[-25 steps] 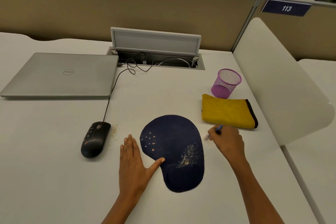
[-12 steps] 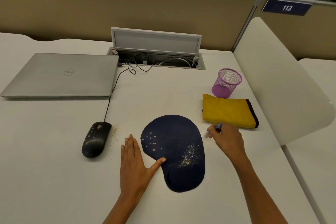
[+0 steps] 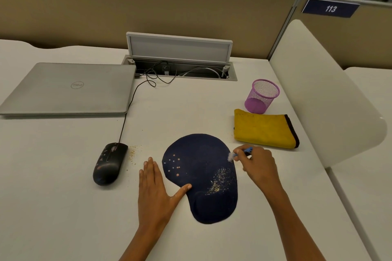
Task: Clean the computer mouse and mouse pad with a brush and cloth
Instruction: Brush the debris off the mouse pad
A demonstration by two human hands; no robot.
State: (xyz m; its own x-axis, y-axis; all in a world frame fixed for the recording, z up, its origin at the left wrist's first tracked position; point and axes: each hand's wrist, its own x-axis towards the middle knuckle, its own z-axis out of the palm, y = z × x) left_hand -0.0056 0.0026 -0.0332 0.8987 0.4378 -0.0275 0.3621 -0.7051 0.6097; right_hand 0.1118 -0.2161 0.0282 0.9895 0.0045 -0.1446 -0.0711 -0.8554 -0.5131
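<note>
Blue brush [image 3: 244, 152] at mouse pad [image 3: 203, 176] edge

Dark blue mouse pad [image 3: 201, 176] flat on desk, wrist rest nearest, crumbs and pale specks on it. Black corded mouse [image 3: 109, 163] lies left, apart, crumbs beside. Small blue brush [image 3: 239, 153], white bristles at pad's right edge. Folded yellow cloth [image 3: 265, 128] right, behind pad.
</note>
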